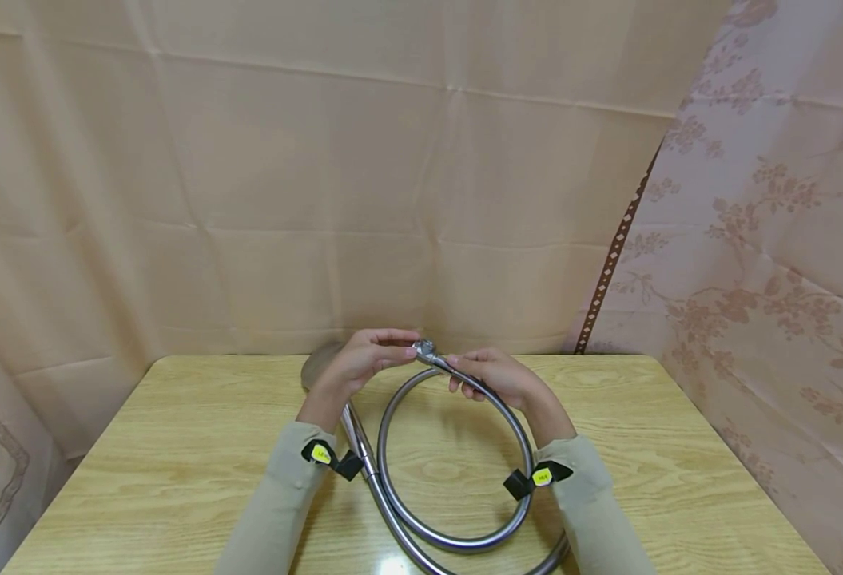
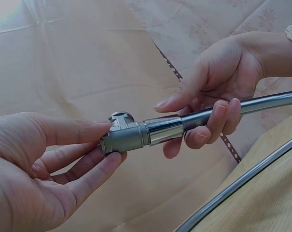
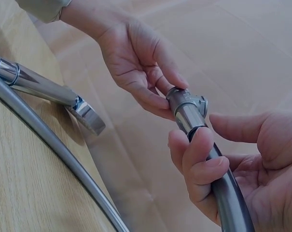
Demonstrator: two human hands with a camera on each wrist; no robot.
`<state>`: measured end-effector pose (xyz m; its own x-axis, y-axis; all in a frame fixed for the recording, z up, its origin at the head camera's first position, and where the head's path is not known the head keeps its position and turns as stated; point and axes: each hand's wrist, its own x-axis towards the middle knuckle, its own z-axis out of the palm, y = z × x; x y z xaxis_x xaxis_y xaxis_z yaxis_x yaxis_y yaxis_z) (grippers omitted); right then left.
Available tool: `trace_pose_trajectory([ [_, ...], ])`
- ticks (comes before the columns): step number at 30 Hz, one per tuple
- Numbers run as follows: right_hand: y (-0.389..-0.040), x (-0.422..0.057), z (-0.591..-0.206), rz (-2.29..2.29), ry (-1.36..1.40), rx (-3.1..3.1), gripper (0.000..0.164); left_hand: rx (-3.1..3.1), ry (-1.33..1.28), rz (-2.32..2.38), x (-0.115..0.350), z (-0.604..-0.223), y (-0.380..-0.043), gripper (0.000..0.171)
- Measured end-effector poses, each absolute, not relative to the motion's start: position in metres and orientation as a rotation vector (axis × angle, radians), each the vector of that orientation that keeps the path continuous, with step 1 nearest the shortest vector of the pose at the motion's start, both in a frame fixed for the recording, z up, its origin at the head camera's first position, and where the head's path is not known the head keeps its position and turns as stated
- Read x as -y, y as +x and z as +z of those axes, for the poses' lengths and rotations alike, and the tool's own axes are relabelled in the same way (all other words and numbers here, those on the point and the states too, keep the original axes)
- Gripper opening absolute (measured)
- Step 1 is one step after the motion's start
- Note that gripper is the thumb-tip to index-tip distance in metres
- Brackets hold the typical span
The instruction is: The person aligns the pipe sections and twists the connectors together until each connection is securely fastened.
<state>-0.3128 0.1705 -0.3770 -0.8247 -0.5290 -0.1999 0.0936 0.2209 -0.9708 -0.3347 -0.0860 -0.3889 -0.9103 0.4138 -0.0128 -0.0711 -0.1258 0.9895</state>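
Observation:
My left hand (image 1: 363, 363) pinches a small metal tee-shaped pipe fitting (image 2: 125, 138) between thumb and fingertips. The fitting has a short side outlet. Joined in line with it is the shiny end nut (image 2: 165, 129) of a shower hose (image 1: 457, 545). My right hand (image 1: 500, 374) has its fingers curled round the hose just behind that nut, the thumb lying apart along the nut's side. Both hands are raised over the table's far edge. From there the grey metal hose loops down across the table to a chrome shower head (image 3: 90, 117), which lies beyond my left wrist.
Under the hose is a wood-grain table (image 1: 198, 447). A beige cloth (image 1: 306, 176) hangs close behind its far edge, and a floral cloth (image 1: 766, 263) hangs along the right. The shower head's handle (image 3: 44, 89) lies to the left of the hose loop.

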Motion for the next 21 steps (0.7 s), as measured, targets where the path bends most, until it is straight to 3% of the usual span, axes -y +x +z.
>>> trace_pose_trajectory([
  [5, -0.3105, -0.1722, -0.3763, -1.65, -0.411, -1.993, 0.025, -1.83, 0.382, 2.107, 0.0843, -0.3896, -0.3319, 0.041],
  [13, -0.3109, -0.1731, -0.3775, -1.642, -0.444, -1.986, 0.042, -1.824, 0.382, 2.113, 0.0841, -0.3875, -0.33, 0.04],
  [21, -0.3114, -0.1725, -0.3773, -1.635, -0.443, -1.998, 0.018, -1.82, 0.362, 2.104, 0.083, -0.3877, -0.3313, 0.041],
])
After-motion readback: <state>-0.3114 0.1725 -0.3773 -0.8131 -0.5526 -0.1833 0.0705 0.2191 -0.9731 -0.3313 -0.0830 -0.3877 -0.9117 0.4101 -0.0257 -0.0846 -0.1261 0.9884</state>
